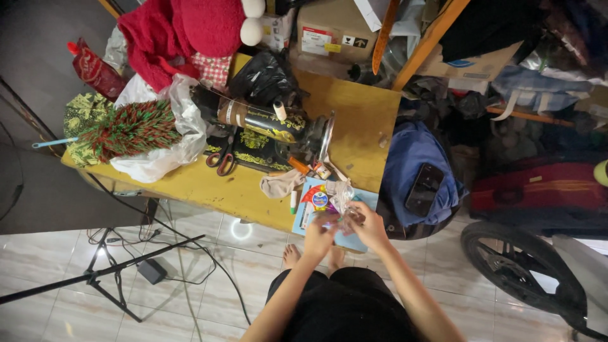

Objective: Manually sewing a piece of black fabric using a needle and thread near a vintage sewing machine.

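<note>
My left hand [320, 235] and my right hand [367, 225] meet over the near edge of a yellow wooden table [209, 187]. Both pinch a small crinkled clear plastic packet [342, 215] between the fingers. Under the hands lies a light blue flat box [303, 218] with small colourful packets and a round sticker on it. A black sewing machine [266, 126] with gold ornament stands just behind, its silver handwheel toward the hands.
Red-handled scissors [220, 159] lie by the machine. A white bag with red-green fluff [136, 130], red fabric [177, 31] and cardboard boxes [332, 28] crowd the table. A phone [424, 189] rests on blue cloth at right. A tripod leg [101, 273], cables and a wheel [519, 269] occupy the floor.
</note>
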